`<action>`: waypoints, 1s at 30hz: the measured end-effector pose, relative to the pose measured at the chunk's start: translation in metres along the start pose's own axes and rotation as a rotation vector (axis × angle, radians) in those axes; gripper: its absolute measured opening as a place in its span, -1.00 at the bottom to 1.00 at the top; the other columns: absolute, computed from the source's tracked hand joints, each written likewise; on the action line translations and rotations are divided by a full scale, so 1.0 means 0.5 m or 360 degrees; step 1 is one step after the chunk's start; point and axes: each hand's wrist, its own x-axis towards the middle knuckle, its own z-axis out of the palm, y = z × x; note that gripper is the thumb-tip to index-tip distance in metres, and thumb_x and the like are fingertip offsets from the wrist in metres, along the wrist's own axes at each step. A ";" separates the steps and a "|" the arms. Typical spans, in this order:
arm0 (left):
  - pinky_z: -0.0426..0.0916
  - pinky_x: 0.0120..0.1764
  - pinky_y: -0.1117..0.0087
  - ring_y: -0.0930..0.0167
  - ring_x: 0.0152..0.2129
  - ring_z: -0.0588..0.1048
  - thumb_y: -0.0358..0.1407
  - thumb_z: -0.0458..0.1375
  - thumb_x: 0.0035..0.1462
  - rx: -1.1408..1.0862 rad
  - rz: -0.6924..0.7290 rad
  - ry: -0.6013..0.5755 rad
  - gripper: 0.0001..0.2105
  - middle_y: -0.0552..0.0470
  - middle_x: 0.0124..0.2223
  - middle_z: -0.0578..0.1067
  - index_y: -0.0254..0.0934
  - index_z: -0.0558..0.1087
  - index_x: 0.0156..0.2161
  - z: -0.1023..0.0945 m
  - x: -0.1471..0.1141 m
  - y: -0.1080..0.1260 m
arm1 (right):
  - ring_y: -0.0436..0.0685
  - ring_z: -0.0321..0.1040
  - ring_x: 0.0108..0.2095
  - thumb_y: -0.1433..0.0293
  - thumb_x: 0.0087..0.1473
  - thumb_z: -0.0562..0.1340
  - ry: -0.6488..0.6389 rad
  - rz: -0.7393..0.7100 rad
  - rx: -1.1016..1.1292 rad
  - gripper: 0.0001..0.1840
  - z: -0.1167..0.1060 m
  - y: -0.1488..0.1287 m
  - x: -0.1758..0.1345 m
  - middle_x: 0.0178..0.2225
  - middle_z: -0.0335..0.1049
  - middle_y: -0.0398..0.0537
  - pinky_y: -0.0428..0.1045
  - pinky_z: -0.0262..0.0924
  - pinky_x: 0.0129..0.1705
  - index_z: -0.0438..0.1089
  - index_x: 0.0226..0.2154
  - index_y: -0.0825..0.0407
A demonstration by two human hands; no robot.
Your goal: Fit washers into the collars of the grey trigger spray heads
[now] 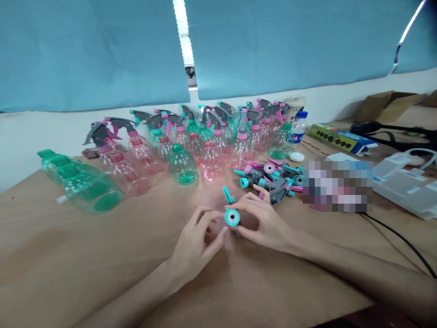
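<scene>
A teal and grey trigger spray head [232,217] is between my two hands above the table, its round collar opening turned toward me. My right hand [261,221] grips it from the right with thumb and fingers. From the left, my left hand [198,241] pinches at the collar's edge, index finger and thumb curled around that side. Just beyond my right hand lies a pile of loose spray heads [273,184] in grey, pink and teal. Ahead stand a green bottle [184,166] and a clear pink bottle [212,161], both without spray heads.
Several bottles with spray heads [218,130] stand behind. Green bottles [92,187] lean at the left. At the right are a white cap [297,156], a blue-capped bottle [299,127], a power strip box [341,138], a clear plastic container [406,182] and a black cable [399,232].
</scene>
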 end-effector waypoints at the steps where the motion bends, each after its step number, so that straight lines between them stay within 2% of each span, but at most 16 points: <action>1: 0.40 -0.40 0.45 0.52 -0.49 0.40 -0.32 0.05 0.20 0.0010 0.0015 -0.0013 -0.84 0.02 -0.18 0.34 -0.20 0.34 -0.11 0.002 0.001 -0.001 | 0.15 0.36 -0.13 0.35 0.04 0.23 0.0003 -0.0011 -0.0012 -0.72 0.001 0.000 -0.003 -0.23 0.51 -0.11 0.27 -0.39 0.19 0.34 -0.13 -0.04; 6: 0.42 -0.26 0.38 0.40 -0.29 0.43 -0.33 0.07 0.18 0.0091 0.0141 -0.0024 -0.81 -0.02 -0.16 0.33 -0.19 0.37 -0.09 0.005 -0.001 -0.005 | 0.16 0.36 -0.11 0.33 0.05 0.22 -0.0025 -0.0009 -0.0050 -0.70 0.002 -0.004 -0.008 -0.22 0.51 -0.10 0.29 -0.43 0.21 0.36 -0.11 -0.06; 15: 0.42 -0.35 0.42 0.46 -0.40 0.41 -0.39 0.06 0.19 0.0075 0.0290 0.0043 -0.74 -0.03 -0.18 0.32 -0.21 0.36 0.00 0.009 -0.008 -0.013 | 0.15 0.34 -0.09 0.31 0.07 0.23 -0.0099 0.0063 0.0020 -0.67 0.010 0.002 -0.011 -0.17 0.49 -0.12 0.27 -0.29 0.21 0.35 -0.06 -0.09; 20: 0.43 -0.36 0.40 0.47 -0.41 0.40 -0.39 0.06 0.19 0.0066 0.0218 -0.0013 -0.80 -0.04 -0.17 0.32 -0.23 0.41 -0.08 0.011 -0.001 -0.008 | 0.12 0.34 -0.06 0.28 0.08 0.27 -0.0102 0.0028 0.0072 -0.70 0.014 0.013 -0.012 -0.20 0.50 -0.13 0.25 -0.28 0.22 0.39 -0.09 -0.08; 25: 0.43 -0.33 0.41 0.48 -0.39 0.41 -0.43 0.03 0.20 -0.0026 0.0185 -0.0067 -0.77 -0.02 -0.17 0.30 -0.21 0.39 -0.05 0.008 0.007 -0.005 | 0.12 0.37 -0.10 0.25 0.03 0.31 -0.0046 0.0078 0.0147 -0.67 0.015 0.019 -0.010 -0.21 0.53 -0.15 0.25 -0.20 0.20 0.41 -0.10 -0.11; 30: 0.42 -0.32 0.38 0.44 -0.36 0.42 -0.43 0.01 0.21 0.0039 0.0178 -0.0101 -0.76 -0.04 -0.15 0.31 -0.21 0.35 -0.03 0.011 0.003 -0.006 | 0.12 0.38 -0.11 0.23 0.00 0.33 -0.0032 0.0075 0.0168 -0.68 0.014 0.019 -0.007 -0.23 0.54 -0.17 0.24 -0.12 0.17 0.43 -0.13 -0.12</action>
